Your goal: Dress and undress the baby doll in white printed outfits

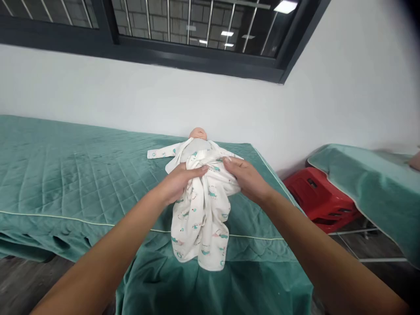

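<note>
A baby doll lies on its back on the green bed, its head toward the wall. White printed baby clothing is bunched over its lower body, and the legs of the cloth hang past the bed's front edge. My left hand grips the cloth on the left side, thumb on top. On the right, my right hand pinches the same cloth near the doll's middle. One printed sleeve stretches out flat to the left. The doll's legs are hidden under the fabric.
The quilted green bed cover runs along a white wall below a dark-framed window. To the right stand a red plastic stool and another green-covered bed. Part of another person's hand shows at the right edge.
</note>
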Demonstrator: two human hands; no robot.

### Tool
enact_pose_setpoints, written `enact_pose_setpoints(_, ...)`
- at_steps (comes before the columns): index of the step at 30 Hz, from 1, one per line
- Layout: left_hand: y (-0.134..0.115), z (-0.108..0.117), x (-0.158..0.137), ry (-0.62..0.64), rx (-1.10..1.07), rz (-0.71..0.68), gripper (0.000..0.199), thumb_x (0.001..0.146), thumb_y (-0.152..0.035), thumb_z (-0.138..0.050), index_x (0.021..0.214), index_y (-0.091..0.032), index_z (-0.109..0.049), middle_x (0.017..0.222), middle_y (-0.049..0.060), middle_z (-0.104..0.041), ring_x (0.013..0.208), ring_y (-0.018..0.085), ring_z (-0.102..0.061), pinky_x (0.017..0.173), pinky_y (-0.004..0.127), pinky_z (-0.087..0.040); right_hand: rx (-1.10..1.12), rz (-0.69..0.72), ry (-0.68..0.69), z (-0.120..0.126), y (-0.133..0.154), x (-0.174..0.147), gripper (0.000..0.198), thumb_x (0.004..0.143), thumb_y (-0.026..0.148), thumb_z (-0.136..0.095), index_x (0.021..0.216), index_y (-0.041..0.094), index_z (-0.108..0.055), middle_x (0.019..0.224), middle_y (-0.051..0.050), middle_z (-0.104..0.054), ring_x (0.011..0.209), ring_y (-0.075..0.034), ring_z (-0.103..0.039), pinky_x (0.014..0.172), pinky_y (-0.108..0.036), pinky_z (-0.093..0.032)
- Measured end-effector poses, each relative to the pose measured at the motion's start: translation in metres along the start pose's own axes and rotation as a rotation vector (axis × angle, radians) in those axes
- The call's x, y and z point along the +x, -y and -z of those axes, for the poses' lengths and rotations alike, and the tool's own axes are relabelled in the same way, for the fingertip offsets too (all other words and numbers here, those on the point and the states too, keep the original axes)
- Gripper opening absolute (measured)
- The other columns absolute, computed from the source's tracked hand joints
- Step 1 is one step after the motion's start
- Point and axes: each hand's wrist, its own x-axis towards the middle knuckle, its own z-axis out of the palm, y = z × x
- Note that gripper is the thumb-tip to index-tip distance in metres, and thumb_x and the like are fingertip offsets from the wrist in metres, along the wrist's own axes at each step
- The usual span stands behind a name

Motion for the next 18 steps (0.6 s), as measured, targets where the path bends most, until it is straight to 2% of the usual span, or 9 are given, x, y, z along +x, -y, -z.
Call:
enact_pose_setpoints(3, 0.001, -0.001, 0.008, -0.046, -0.073, -0.022, 0.043, 0.08, -0.033, -0.073, 0.116, -0.011, -0.067, 0.099, 0.014, -0.075, 0.086, 0.025, -0.072, 0.075, 0.032, -0.057, -0.061, -0.176, 0.244, 0.001, -0.006, -0.004, 0.036, 0.078, 0.044, -0.074, 0.099, 0.016, -0.071, 0.091, -0.004, -0.073, 0.083, -0.018, -0.066, 0.074, -0.029, -0.051)
enact_pose_setpoints(4, 0.002, -0.003, 0.009, -0.049, -0.087, -0.008, 0.043, 0.081, -0.034, -0.072, 0.116, -0.011, -0.067, 0.098, 0.013, -0.075, 0.083, 0.024, -0.072, 0.072, 0.032, -0.057, -0.065, -0.217, 0.282, 0.0, -0.007, -0.005, 0.036, 0.076, 0.043, -0.075, 0.099, 0.015, -0.071, 0.092, -0.005, -0.073, 0.083, -0.019, -0.067, 0.075, -0.03, -0.052)
enact_pose_setpoints(5, 0.003, -0.004, 0.01, -0.048, -0.102, 0.013, 0.043, 0.081, -0.036, -0.071, 0.116, -0.011, -0.067, 0.097, 0.013, -0.075, 0.081, 0.024, -0.072, 0.07, 0.031, -0.057, -0.052, -0.241, 0.28, -0.002, -0.008, -0.005, 0.035, 0.076, 0.043, -0.075, 0.098, 0.015, -0.072, 0.093, -0.006, -0.074, 0.082, -0.019, -0.067, 0.075, -0.03, -0.052)
enact_pose_setpoints(7, 0.005, -0.007, 0.008, -0.037, -0.122, 0.054, 0.044, 0.082, -0.039, -0.07, 0.116, -0.011, -0.066, 0.096, 0.014, -0.075, 0.081, 0.024, -0.072, 0.071, 0.033, -0.058, 0.017, -0.227, 0.186, -0.005, -0.008, -0.003, 0.036, 0.079, 0.045, -0.073, 0.099, 0.015, -0.072, 0.093, -0.006, -0.074, 0.08, -0.018, -0.068, 0.074, -0.03, -0.053)
enact_pose_setpoints(9, 0.004, -0.008, 0.003, 0.007, -0.092, 0.094, 0.047, 0.079, -0.039, -0.073, 0.117, -0.012, -0.066, 0.096, 0.014, -0.075, 0.082, 0.024, -0.072, 0.074, 0.034, -0.058, 0.127, -0.15, 0.065, -0.008, -0.004, 0.001, 0.036, 0.082, 0.046, -0.07, 0.104, 0.017, -0.07, 0.094, -0.006, -0.074, 0.081, -0.018, -0.069, 0.076, -0.03, -0.054)
enact_pose_setpoints(11, 0.002, -0.007, -0.003, 0.102, 0.0, 0.151, 0.051, 0.073, -0.034, -0.08, 0.117, -0.013, -0.066, 0.098, 0.013, -0.074, 0.085, 0.025, -0.071, 0.077, 0.034, -0.057, 0.241, -0.049, -0.044, -0.01, 0.001, 0.005, 0.035, 0.083, 0.045, -0.069, 0.106, 0.019, -0.069, 0.094, -0.005, -0.074, 0.084, -0.018, -0.069, 0.079, -0.029, -0.054)
enact_pose_setpoints(13, -0.001, -0.005, -0.007, 0.176, 0.088, 0.192, 0.055, 0.066, -0.026, -0.085, 0.116, -0.013, -0.066, 0.101, 0.013, -0.074, 0.09, 0.025, -0.071, 0.079, 0.034, -0.057, 0.318, 0.004, -0.106, -0.011, 0.005, 0.007, 0.035, 0.084, 0.044, -0.068, 0.108, 0.02, -0.068, 0.095, -0.004, -0.074, 0.086, -0.018, -0.069, 0.081, -0.029, -0.054)
enact_pose_setpoints(16, -0.007, -0.004, -0.01, 0.117, 0.065, 0.139, 0.049, 0.068, -0.028, -0.083, 0.111, -0.011, -0.067, 0.098, 0.014, -0.074, 0.086, 0.026, -0.071, 0.077, 0.035, -0.057, 0.318, -0.022, -0.077, -0.014, 0.007, 0.001, 0.039, 0.084, 0.048, -0.065, 0.113, 0.02, -0.066, 0.097, -0.005, -0.074, 0.087, -0.02, -0.069, 0.079, -0.031, -0.055)
enact_pose_setpoints(18, -0.011, -0.005, -0.011, 0.066, -0.015, 0.096, 0.049, 0.072, -0.032, -0.08, 0.114, -0.011, -0.066, 0.095, 0.015, -0.074, 0.081, 0.027, -0.071, 0.074, 0.039, -0.058, 0.21, -0.085, 0.042, -0.017, 0.007, -0.008, 0.04, 0.083, 0.048, -0.067, 0.111, 0.019, -0.067, 0.096, -0.006, -0.074, 0.085, -0.02, -0.069, 0.076, -0.031, -0.056)
